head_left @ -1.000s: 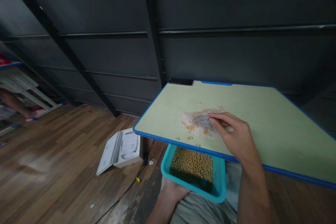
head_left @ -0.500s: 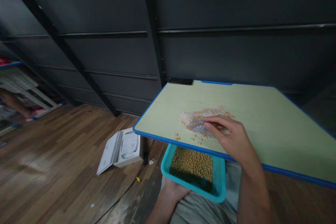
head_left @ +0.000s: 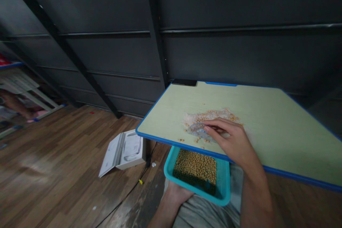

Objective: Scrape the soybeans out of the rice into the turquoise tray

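My right hand [head_left: 231, 139] is over the table with thumb and fingers pinched on a clear, rounded plastic piece [head_left: 194, 128]; its exact kind is hard to make out. Around this piece lie a thin spread of pale grains [head_left: 191, 118] and scattered tan beans [head_left: 207, 114]. A few beans lie loose near the table's front edge. My left hand [head_left: 180, 192] grips a turquoise plastic tray [head_left: 223, 181] from below, its fingers hidden underneath. Inside the tray is a layer of tan beans [head_left: 196, 165]. It sits just below the front edge of the table, above my lap.
The pale table [head_left: 267, 114] has a blue rim, with a dark flat object [head_left: 184, 82] at its back left corner. An opened white box [head_left: 130, 149] and a black cable [head_left: 125, 197] lie on the wooden floor. Behind stands a dark panelled wall [head_left: 107, 53]. Another person's arm shows far left.
My right hand has shifted slightly left with the clear plastic piece, and a few beans near the front edge have moved. The left hand and the tray stay put.
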`<action>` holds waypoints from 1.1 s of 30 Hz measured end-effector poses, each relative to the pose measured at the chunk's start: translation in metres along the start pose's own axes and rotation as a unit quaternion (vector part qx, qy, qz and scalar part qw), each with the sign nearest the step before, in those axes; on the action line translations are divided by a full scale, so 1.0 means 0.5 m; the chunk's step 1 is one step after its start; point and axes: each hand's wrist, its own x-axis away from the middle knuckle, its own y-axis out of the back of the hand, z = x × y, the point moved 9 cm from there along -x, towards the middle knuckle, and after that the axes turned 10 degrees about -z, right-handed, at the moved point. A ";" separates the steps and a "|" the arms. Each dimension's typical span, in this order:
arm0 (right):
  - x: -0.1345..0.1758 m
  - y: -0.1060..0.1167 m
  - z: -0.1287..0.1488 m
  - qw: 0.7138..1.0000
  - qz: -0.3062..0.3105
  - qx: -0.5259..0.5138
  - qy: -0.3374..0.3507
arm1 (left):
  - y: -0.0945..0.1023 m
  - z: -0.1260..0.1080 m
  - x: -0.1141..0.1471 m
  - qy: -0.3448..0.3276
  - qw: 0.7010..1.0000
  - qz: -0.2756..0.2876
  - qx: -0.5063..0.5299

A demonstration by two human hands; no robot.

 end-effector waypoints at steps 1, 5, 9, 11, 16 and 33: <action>0.000 -0.001 0.000 1.000 0.000 -0.002 0.001 | -0.003 0.000 0.001 0.002 1.000 0.002 0.000; 0.001 -0.006 0.000 1.000 0.006 -0.009 0.002 | -0.012 -0.001 0.006 0.004 1.000 0.006 0.001; 0.002 -0.009 -0.002 1.000 0.009 -0.017 -0.004 | -0.013 0.004 0.009 0.007 1.000 0.012 0.001; 0.002 -0.011 0.000 1.000 0.011 -0.019 -0.002 | -0.012 0.006 0.008 0.007 1.000 0.016 0.002; 0.003 -0.017 0.007 0.999 0.019 -0.027 0.005 | -0.006 0.006 0.000 0.006 1.000 0.016 0.004; 0.006 -0.029 0.010 0.997 0.049 -0.060 -0.012 | -0.008 0.009 0.004 0.002 1.000 -0.013 -0.023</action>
